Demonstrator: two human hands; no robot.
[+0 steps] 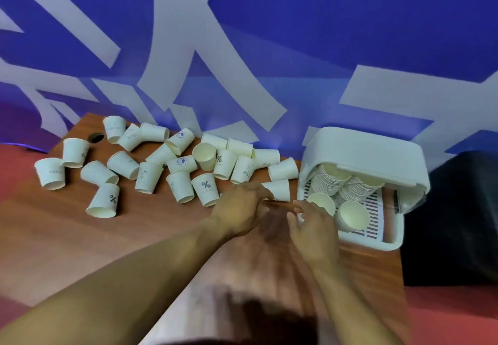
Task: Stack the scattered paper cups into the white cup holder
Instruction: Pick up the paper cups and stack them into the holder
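Several paper cups point(206, 187) lie scattered and tipped across the brown table point(80, 237), some printed with "%" or "HELLO". The white cup holder point(363, 153) stands at the right with its lid raised. Two slanted cup stacks point(327, 180) lie inside it, open mouths toward me. My left hand point(239, 210) pinches the narrow end of one cup point(280, 189) lying on its side just left of the holder. My right hand point(314, 227) is beside it, with loose fingertips against the front cup point(322, 203) of the left stack. Motion blur hides the finger detail.
A blue backdrop with large white shapes point(242, 61) rises directly behind the table. A round cable hole point(95, 137) sits at the table's far left corner. A dark object point(452, 210) lies right of the holder. Red floor point(16, 172) shows beyond the table's left edge.
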